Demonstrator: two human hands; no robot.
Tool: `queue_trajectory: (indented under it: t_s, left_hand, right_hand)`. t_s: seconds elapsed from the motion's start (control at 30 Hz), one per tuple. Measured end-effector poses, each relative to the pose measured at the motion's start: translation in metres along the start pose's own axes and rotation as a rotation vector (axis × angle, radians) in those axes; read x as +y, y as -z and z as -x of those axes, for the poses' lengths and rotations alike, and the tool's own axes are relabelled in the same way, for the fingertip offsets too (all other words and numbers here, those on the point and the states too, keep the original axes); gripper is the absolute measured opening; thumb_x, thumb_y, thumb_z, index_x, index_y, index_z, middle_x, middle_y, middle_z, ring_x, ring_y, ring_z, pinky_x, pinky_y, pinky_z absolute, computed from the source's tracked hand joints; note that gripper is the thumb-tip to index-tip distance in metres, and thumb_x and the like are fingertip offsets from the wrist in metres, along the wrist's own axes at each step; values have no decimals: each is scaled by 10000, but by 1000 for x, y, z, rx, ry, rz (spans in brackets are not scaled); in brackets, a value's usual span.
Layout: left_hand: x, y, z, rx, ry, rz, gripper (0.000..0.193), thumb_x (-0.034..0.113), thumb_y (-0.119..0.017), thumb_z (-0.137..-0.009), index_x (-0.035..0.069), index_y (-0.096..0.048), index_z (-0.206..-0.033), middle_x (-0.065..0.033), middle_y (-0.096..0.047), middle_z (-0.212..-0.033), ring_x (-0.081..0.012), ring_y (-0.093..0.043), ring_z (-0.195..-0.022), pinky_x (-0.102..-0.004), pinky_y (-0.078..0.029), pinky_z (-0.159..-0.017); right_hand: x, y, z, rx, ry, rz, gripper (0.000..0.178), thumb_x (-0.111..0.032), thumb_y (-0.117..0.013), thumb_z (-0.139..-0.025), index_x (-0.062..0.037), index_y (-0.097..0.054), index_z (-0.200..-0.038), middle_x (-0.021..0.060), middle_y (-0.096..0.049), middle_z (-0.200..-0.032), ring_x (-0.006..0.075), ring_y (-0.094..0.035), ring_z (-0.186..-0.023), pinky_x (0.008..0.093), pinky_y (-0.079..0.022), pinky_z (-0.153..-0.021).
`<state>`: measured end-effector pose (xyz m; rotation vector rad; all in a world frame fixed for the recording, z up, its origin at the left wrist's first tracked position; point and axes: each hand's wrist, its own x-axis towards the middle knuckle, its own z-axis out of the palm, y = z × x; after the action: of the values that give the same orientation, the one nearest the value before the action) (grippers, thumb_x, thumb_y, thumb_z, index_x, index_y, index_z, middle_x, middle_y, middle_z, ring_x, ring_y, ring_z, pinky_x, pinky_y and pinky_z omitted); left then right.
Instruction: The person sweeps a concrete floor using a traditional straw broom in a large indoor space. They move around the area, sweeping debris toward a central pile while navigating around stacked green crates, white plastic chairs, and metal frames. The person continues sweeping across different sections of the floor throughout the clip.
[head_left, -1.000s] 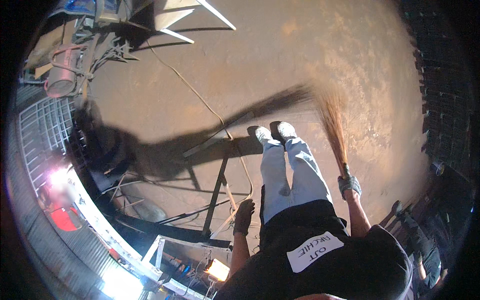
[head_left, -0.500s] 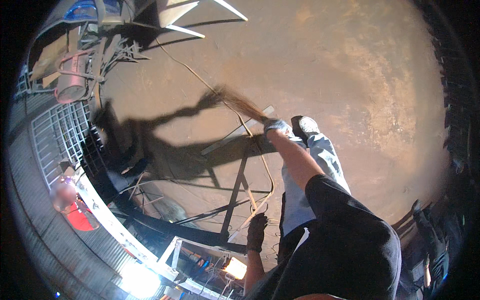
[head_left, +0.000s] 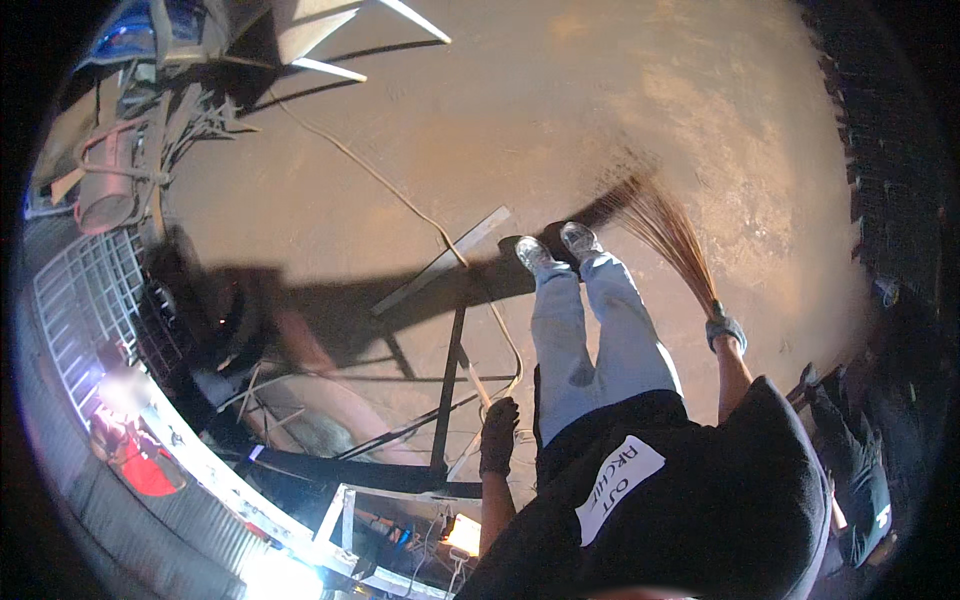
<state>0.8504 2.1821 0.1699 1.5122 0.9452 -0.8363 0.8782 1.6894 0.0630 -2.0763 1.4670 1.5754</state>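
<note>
My right hand (head_left: 725,333), in a grey glove, is wrapped round the bound end of a stick broom (head_left: 675,235). The broom's thin brown bristles fan out toward the brown floor, up and left of the hand, beyond my shoes. Their tips are blurred. My left hand (head_left: 499,436), in a dark glove, is held low on my left side with its fingers curled. The end of a wooden strip (head_left: 475,383) shows right by its fingertips; whether the hand grips it, I cannot tell. A yellowish cable (head_left: 440,228) curves along the floor and passes near that hand.
A flat metal bar (head_left: 440,262) lies left of my shoes. Dark metal framing (head_left: 448,400) stands by my left hand, near a lit lamp (head_left: 462,535). A pink bucket (head_left: 105,190), scrap wood and a metal grille (head_left: 90,290) are at left, with a person in red (head_left: 145,465).
My right hand has swung the broom from the left, across my legs, to my right side. My left hand has hardly moved. The view has shifted slightly, showing both shoes.
</note>
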Motion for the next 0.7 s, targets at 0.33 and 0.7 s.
queue_trajectory:
  t_s: [0.33, 0.7]
  left_hand:
    - [30, -7, -13, -25, -26, -154, 375, 202, -588, -888, 32, -544, -1220, -118, -582, -1143, -210, -572, -1077, -336, -480, -903]
    - [89, -18, -2, 33, 102, -279, 411, 263, -541, -933, 13, -506, -1258, -120, -590, -1134, -197, -583, -1023, -326, -483, -856]
  right_hand:
    - [-13, 23, 116, -12, 340, -51, 447, -390, -510, -877, -297, -453, -1310, 205, -663, -931, 389, -639, -877, 481, -489, -743]
    - [-212, 9, 2, 55, 579, -284, 401, -420, -408, -929, -198, -570, -1221, 152, -631, -1134, 331, -609, -1053, 454, -492, -846]
